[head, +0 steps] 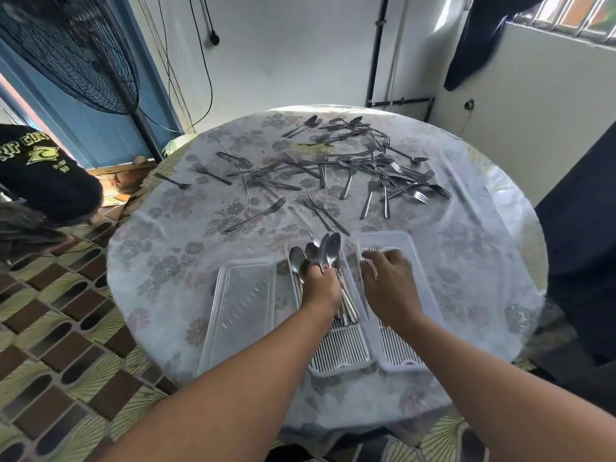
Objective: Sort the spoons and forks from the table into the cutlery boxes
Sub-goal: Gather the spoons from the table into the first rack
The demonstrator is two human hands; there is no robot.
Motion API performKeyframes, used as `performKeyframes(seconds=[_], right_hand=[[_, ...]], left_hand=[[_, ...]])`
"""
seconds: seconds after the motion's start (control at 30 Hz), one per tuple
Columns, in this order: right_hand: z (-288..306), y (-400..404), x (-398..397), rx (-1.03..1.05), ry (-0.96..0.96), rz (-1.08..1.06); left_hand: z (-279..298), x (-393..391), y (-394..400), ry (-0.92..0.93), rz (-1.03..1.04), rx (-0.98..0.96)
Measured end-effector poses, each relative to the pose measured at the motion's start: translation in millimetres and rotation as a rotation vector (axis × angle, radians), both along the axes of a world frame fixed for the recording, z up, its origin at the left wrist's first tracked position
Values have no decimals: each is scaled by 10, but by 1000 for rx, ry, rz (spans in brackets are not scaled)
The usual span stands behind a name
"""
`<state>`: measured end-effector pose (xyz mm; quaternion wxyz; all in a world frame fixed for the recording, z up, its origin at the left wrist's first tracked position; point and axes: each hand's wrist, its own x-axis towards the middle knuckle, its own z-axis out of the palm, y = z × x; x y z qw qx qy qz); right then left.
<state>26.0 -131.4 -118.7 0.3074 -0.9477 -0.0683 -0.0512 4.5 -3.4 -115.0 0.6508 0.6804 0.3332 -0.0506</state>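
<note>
The round tabletop carries a floral cloth under clear plastic. Three clear plastic cutlery boxes stand side by side at its near edge: the left box, the middle box and the right box.

The left hand is positioned over the middle box. Its fingers are curled round a bundle of spoons, gripping them at the necks. The bowls fan out upward beyond the far end of the box; the handles lie down inside the box toward the near end.

The right hand is positioned over the right box, palm down. Its fingers are bent and reach toward the far end of the box, where fork tines show against the wall. Whether these fingers grip a fork cannot be told.

The left box appears to hold no cutlery.

Loose forks and spoons lie scattered and overlapping across the far half of the tabletop. One fork lies apart from the rest, nearer the boxes.

A standing fan stands at upper left. A person in a dark printed shirt is at the left edge.
</note>
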Motion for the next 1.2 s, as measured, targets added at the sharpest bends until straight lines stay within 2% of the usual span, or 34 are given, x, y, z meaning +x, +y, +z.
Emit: performKeyframes(seconds=[0.13,0.3,0.37,0.47,0.53,0.63,0.73,0.8,0.83,0.97,1.07,1.13,1.2], right_hand=[[176,358,-28,227,151,111],[163,542,-22,486,381,82],[127,583,-6,672,487,29],[196,644,-31,984,753,-86],[191,657,-35,1047,856,-99],[164,676,-28,1066,890,-89],[178,691,-10,1115,847,-169],[159,673,27,1079,755,-220],[120,661,46,998,703,-210],[17,667,34,542,597,-32],[-2,738,80,363,552,58],[-10,779,136,209,433,88],[-31,801,164,214,342,90]], left_hand=[[17,-32,-4,-31,-1,-55],[152,-140,148,-69,78,-138],[126,-162,205,-78,75,-136],[103,-208,228,-82,31,-141],[101,-232,233,-91,5,-124],[107,-248,235,-94,15,-104],[22,-199,240,-55,61,86],[-113,-139,258,-44,127,152],[-133,-127,266,-33,143,177],[86,-201,292,11,137,284],[118,-224,298,19,130,219],[126,-230,285,8,113,177],[123,-228,274,1,81,173]])
